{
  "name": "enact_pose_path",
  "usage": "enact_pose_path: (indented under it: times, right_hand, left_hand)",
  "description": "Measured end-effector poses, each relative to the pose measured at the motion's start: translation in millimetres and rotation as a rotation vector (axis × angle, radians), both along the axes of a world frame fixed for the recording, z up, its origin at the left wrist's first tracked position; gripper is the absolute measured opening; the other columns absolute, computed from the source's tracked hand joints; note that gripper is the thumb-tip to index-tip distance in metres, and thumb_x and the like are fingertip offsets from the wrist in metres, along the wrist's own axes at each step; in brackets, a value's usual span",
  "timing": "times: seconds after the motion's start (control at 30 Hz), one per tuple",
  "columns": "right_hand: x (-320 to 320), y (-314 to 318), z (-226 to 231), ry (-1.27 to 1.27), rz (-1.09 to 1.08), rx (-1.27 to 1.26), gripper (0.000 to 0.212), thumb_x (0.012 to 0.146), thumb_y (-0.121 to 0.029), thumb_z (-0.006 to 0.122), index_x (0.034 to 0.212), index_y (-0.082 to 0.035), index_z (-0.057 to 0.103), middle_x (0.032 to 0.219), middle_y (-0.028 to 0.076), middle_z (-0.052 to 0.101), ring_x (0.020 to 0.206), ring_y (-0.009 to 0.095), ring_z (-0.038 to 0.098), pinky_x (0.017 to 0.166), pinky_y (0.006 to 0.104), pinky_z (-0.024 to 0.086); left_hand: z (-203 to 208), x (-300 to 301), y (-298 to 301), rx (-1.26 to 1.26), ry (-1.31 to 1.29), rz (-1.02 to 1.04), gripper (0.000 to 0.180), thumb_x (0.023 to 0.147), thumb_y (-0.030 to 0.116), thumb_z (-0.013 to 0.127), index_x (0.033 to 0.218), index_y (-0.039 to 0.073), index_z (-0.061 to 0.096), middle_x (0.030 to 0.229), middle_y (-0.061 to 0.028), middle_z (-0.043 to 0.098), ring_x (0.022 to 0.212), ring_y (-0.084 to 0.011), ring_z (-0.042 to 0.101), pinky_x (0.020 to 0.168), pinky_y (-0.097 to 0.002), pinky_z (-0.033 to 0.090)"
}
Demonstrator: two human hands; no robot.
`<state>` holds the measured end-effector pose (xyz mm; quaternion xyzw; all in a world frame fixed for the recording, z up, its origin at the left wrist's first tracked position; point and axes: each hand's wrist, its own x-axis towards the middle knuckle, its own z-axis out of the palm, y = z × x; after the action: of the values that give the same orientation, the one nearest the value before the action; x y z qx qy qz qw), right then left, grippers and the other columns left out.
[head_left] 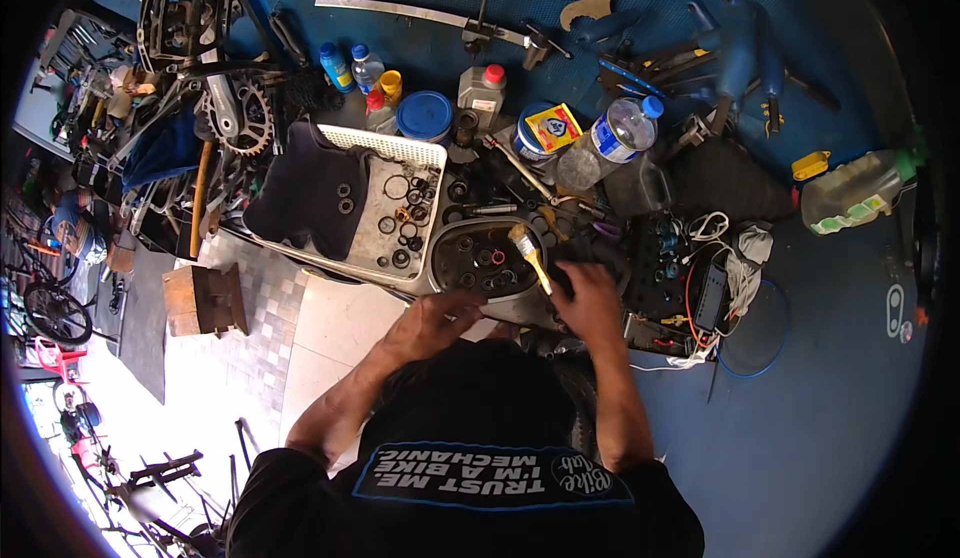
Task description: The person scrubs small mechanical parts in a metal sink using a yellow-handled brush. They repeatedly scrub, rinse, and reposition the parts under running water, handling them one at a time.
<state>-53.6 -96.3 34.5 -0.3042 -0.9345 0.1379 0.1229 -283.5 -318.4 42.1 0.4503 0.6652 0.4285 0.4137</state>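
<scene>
My left hand (432, 326) is at the near rim of an oval dark tub (437, 276), fingers stretched to the right and the thumb apart below them. Nothing shows in it. On the tub's right side, a paintbrush (530, 256) with a yellow handle leans across the rim, bristles up and away from me. My right hand (588, 306) is beside the handle's lower end with thumb and forefinger apart; whether it touches the handle is hard to see. Inside the tub are several small rings (484, 257) and dark round parts in a dark bath.
A cream plastic basket (436, 173) with rings and a black cloth (315, 193) stands left of the tub. Bottles and a blue-lidded tub (424, 116) line the back. Right are a parts tray (660, 288), cables and a large clear bottle (612, 143). Tools hang behind; a crankset (240, 118) is at left.
</scene>
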Motion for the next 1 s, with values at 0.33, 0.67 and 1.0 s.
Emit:
enact_pose_path:
  times: [0.33, 0.67, 1.0]
  right_hand:
    - [-45.2, -10.7, -28.6, -0.299, -0.136, 0.101, 0.051, 0.086, -0.013, 0.078, 0.135, -0.01, 0.063, 0.111, 0.013, 0.077, 0.111, 0.033, 0.067, 0.093, 0.0485, 0.049]
    - [-55.9, 1.1, 25.2, 0.006, -0.165, -0.172, 0.033, 0.094, -0.028, 0.08, 0.121, -0.01, 0.074, 0.108, 0.013, 0.08, 0.095, 0.034, 0.077, 0.083, 0.0467, 0.061]
    - [-65.9, 11.0, 5.2, 0.233, -0.069, -0.258, 0.033, 0.094, -0.033, 0.083, 0.115, -0.009, 0.072, 0.098, 0.012, 0.079, 0.08, 0.032, 0.075, 0.071, 0.0435, 0.059]
  left_hand:
    - [-39.4, -54.6, 65.8, 0.178, 1.204, -0.158, 0.019, 0.085, 0.01, 0.071, 0.102, 0.01, 0.08, 0.107, -0.0113, 0.077, 0.115, -0.0326, 0.064, 0.099, -0.0456, 0.053]
    - [-61.5, -62.8, 116.3, -0.153, 1.252, -0.403, 0.021, 0.091, 0.015, 0.072, 0.106, 0.005, 0.082, 0.123, -0.0134, 0.075, 0.126, -0.0313, 0.064, 0.104, -0.046, 0.052]
    - [-71.6, -52.3, 122.4, 0.069, 0.572, 0.075, 0.024, 0.097, 0.018, 0.077, 0.107, -0.002, 0.069, 0.117, -0.0313, 0.067, 0.102, -0.0487, 0.071, 0.095, -0.0528, 0.06]
